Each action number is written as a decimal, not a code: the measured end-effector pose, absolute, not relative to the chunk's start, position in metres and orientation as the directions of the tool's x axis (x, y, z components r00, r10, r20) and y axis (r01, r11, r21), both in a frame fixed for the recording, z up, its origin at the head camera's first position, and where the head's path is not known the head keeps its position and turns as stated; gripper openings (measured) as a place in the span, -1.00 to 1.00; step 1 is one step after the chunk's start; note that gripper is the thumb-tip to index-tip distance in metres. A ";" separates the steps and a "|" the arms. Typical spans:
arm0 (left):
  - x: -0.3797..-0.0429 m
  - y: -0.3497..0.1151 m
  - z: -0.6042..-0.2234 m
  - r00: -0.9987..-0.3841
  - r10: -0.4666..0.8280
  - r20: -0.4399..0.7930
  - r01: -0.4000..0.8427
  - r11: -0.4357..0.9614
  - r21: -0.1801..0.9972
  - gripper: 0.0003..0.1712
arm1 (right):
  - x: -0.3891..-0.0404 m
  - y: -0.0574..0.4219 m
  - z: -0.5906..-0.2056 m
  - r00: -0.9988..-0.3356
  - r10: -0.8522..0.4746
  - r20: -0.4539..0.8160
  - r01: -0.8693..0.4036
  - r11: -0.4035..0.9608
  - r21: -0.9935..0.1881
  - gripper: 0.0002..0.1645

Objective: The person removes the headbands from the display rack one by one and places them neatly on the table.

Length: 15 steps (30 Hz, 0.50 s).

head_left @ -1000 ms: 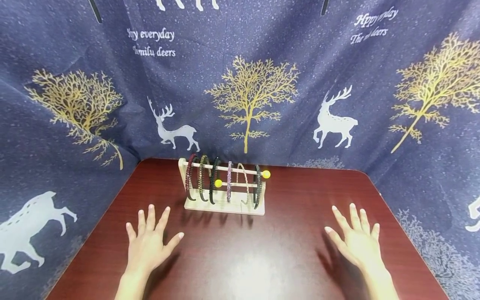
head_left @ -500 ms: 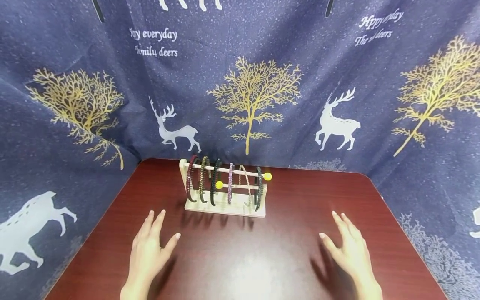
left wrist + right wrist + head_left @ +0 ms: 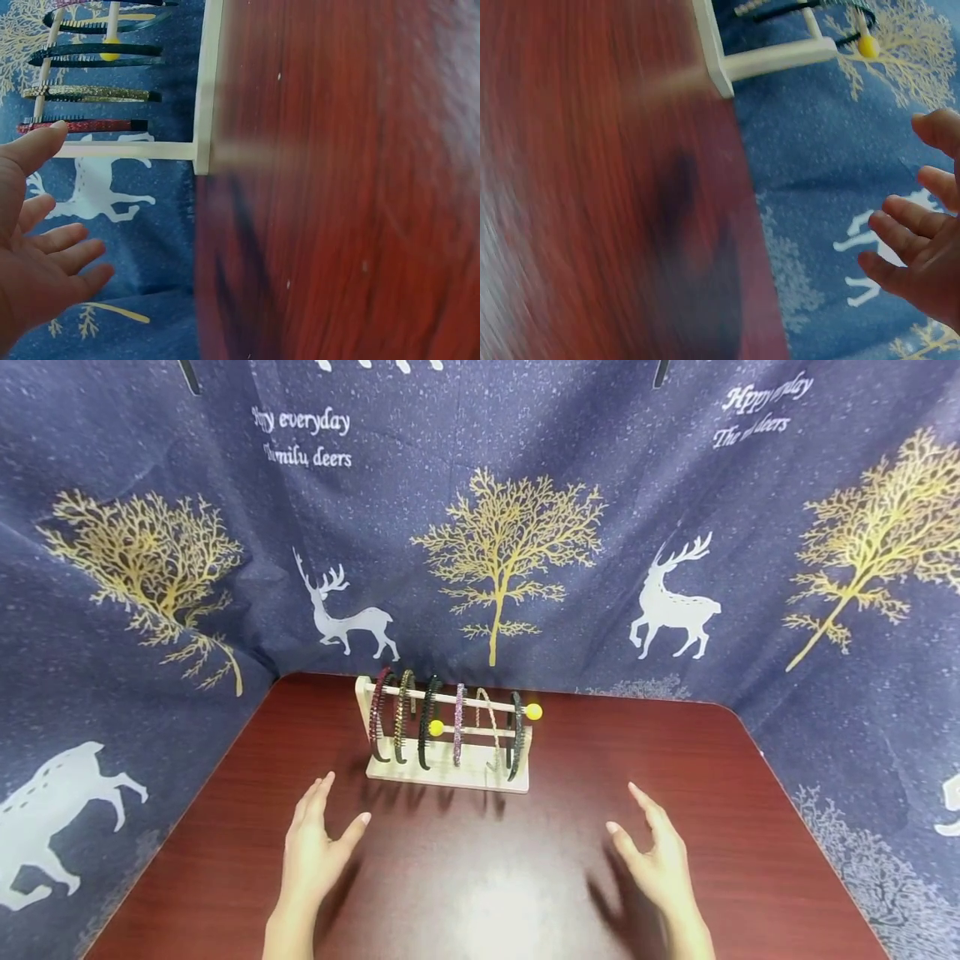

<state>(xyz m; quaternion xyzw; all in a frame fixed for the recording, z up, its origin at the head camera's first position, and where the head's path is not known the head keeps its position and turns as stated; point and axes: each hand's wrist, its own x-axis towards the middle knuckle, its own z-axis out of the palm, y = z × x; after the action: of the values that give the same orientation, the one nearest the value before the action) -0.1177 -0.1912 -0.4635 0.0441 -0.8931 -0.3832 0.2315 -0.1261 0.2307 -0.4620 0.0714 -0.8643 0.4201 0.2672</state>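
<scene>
Six arched, multicoloured headbands (image 3: 458,714) line a pale wooden rack (image 3: 441,760), mid-frame. Below, left hand (image 3: 309,852) and right hand (image 3: 662,864) spread wide.

I have room over the table (image 3: 540,835) between the left hand (image 3: 308,852) and the right hand (image 3: 660,862), and more right of the rack (image 3: 446,775) than left. Ahead, headbands (image 3: 458,747) on its rods (image 3: 446,698) and yellow knobs (image 3: 533,712) block me; cloth (image 3: 585,627) closes off the back.

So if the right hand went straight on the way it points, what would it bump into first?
Probably the blue curtain behind the table; the right hand seems aimed past the headband rack, though depth is unclear.
</scene>
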 end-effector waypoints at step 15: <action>-0.137 -0.189 -0.474 -0.897 -0.339 0.283 0.051 0.558 0.828 -0.10 | -0.131 0.171 -0.443 -0.902 0.089 0.422 -0.376 0.319 -0.870 -0.36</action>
<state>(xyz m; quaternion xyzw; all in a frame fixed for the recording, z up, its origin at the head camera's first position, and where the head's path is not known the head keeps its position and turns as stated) -0.1373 -0.1893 -0.4738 0.0840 -0.8573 -0.4623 0.2105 -0.1314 0.1711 -0.4435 0.0912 -0.7868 0.5762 0.2014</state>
